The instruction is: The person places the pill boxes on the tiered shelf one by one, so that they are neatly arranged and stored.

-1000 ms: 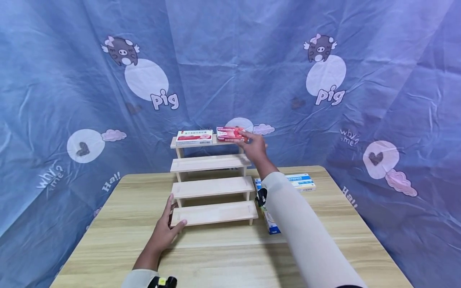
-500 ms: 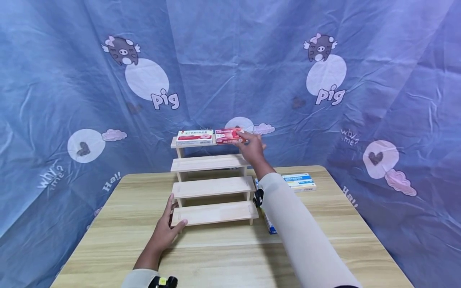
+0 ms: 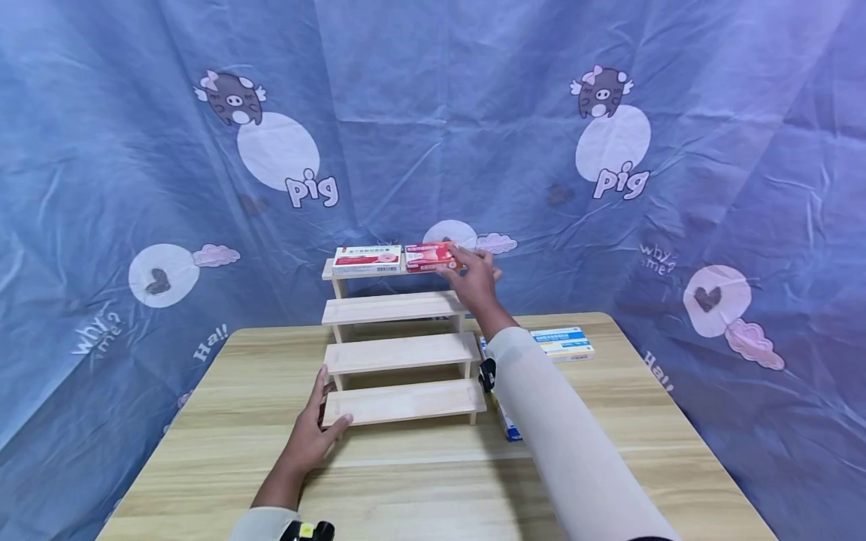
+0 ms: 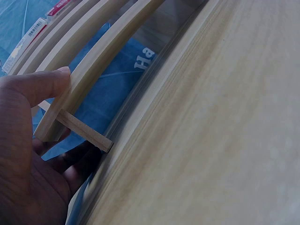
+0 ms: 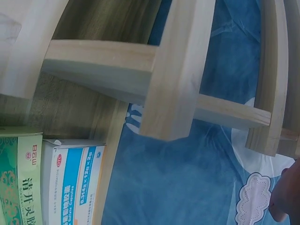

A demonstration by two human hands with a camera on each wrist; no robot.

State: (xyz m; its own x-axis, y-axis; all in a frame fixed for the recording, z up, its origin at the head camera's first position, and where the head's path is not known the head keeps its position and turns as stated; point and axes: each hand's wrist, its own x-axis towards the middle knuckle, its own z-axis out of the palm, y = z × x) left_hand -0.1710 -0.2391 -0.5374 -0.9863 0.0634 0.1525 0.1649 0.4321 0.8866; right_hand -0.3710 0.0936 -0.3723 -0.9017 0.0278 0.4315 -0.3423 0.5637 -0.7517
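A four-tier wooden step shelf (image 3: 401, 353) stands on the table. My left hand (image 3: 307, 439) grips the left end of its lowest step; in the left wrist view its thumb (image 4: 56, 82) lies against the board's edge, with fingers behind the leg. On the top step, my right hand (image 3: 476, 282) pinches the right end of a red medicine box (image 3: 425, 257). That box lies beside a white-and-red medicine box (image 3: 367, 259), nearly end to end. At the edge of the right wrist view only a bit of the right hand (image 5: 287, 194) shows.
Right of the shelf lie a blue-and-white medicine box (image 3: 567, 344), a green medicine box (image 5: 23, 183) and other boxes partly hidden by the right sleeve (image 3: 548, 421). A blue patterned cloth (image 3: 433, 135) hangs behind and around the wooden table (image 3: 419, 488).
The red box has shifted slightly left and its front has come down, closer to the white-and-red box. My right hand moved with it. The left hand stays on the lowest step.
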